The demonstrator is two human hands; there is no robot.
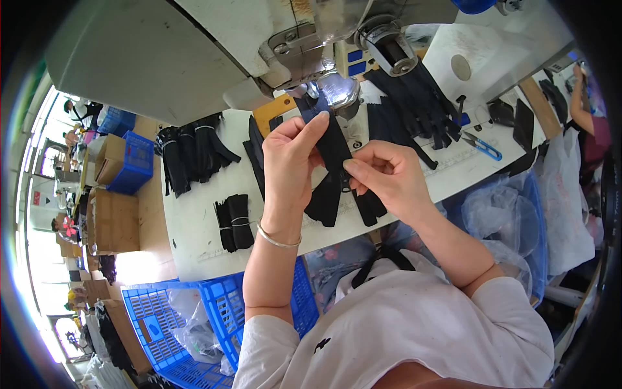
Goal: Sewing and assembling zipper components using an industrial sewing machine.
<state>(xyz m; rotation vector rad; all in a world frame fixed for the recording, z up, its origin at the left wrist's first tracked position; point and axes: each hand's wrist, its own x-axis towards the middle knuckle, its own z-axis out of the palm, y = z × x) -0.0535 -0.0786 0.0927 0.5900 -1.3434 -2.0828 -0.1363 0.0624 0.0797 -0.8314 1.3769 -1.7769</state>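
This is a sewing workshop: a sewing machine (149, 58) looms over the bench (188, 241), tied black strips (194, 155) lie by its left edge, and cardboard boxes (116, 220) and crates (137, 176) stand beyond.

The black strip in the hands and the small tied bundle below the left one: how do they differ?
The black strip is pinched by the left hand and right hand, while the small bundle lies untouched on the white table. The bundle is bound by a pale tie; no tie shows around the strip's visible part. Both are black.
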